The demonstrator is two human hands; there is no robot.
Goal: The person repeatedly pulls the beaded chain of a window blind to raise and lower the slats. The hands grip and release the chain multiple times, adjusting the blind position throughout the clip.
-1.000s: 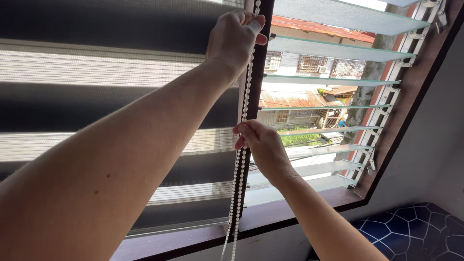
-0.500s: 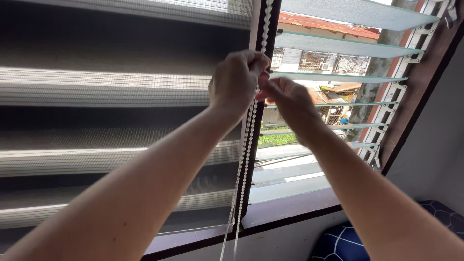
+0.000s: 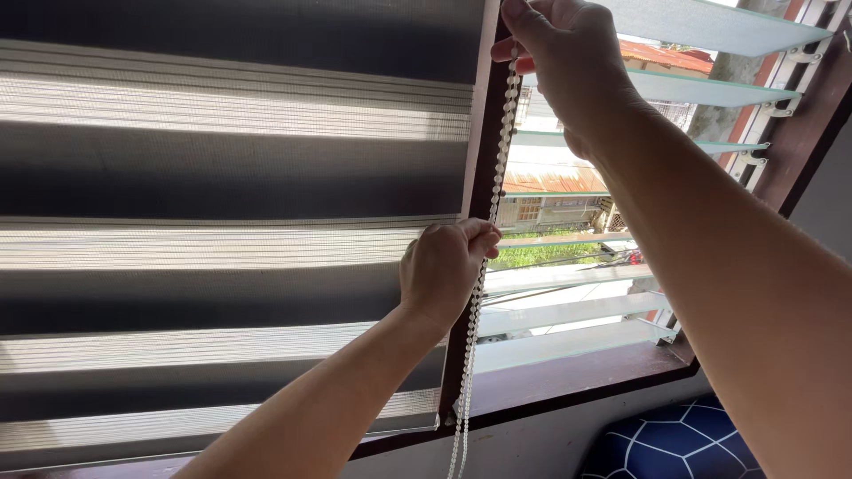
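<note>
The left hand (image 3: 444,270) is closed around the white bead chain (image 3: 497,186), low beside the dark window post (image 3: 475,177). The right hand (image 3: 568,53) pinches the chain higher up, right of the striped blind (image 3: 222,222).

White bead chain (image 3: 497,168), grey-and-white striped blind (image 3: 222,231), dark brown window frame (image 3: 475,151), navy hexagon-patterned cushion (image 3: 674,443)

So the white plastic bead chain (image 3: 497,191) hangs as a doubled loop, running nearly straight down along the dark brown window post, leaning a bit left toward the bottom. It's pulled taut between two grip spots, high near the top edge and mid-height, then dangles loose past the sill below.
</note>
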